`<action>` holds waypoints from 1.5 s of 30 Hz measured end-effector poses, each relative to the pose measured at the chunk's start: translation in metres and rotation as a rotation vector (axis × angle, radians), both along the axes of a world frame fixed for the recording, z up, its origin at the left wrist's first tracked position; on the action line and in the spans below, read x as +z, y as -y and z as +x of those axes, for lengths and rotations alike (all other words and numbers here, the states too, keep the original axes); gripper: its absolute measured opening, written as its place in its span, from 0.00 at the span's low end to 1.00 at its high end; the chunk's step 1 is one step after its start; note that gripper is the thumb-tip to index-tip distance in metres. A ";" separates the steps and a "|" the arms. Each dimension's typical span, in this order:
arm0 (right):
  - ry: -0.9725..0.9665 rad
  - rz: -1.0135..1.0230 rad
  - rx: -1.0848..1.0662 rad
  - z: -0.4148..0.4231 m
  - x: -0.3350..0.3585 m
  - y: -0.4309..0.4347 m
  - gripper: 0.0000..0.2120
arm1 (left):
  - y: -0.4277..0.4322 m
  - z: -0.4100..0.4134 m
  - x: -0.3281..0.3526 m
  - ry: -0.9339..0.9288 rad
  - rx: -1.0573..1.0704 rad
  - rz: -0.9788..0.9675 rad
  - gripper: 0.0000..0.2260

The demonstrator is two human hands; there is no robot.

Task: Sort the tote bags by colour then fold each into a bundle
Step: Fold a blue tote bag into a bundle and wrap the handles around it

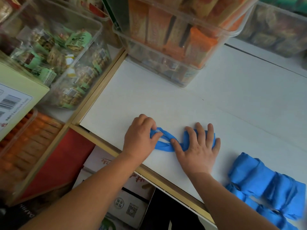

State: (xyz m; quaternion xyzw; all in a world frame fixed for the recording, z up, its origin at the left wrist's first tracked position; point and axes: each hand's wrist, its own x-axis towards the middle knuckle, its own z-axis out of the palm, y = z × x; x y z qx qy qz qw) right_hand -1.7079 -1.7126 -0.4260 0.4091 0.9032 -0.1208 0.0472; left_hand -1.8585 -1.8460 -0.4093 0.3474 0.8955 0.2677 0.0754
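Blue tote bag (167, 144) lengthwise left-right

One view only: head camera, wide-angle, looking forward and steeply down onto white counter (166, 100). Close range, forearms entering from bottom edge. Frame tilted, counter edge running diagonally lower right. Clear snack bins (54, 52) fill top and left margins. No second view to overlap.

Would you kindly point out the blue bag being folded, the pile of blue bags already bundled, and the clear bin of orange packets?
blue bag being folded (166, 146): head view, on its twisted handle strap.
bundled blue bags (252, 176): head view, on the top bundle.
clear bin (186, 75): head view, on its front wall.
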 end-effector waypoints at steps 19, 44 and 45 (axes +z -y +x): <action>-0.014 0.003 0.306 -0.012 0.001 -0.058 0.32 | 0.014 -0.048 0.002 0.056 -0.840 -0.268 0.08; -0.040 -0.069 0.289 -0.012 0.010 -0.056 0.35 | -0.045 0.024 0.022 0.862 0.463 -0.041 0.11; -0.035 -0.052 0.285 -0.012 0.007 -0.056 0.32 | -0.044 0.023 0.022 0.898 0.479 -0.025 0.12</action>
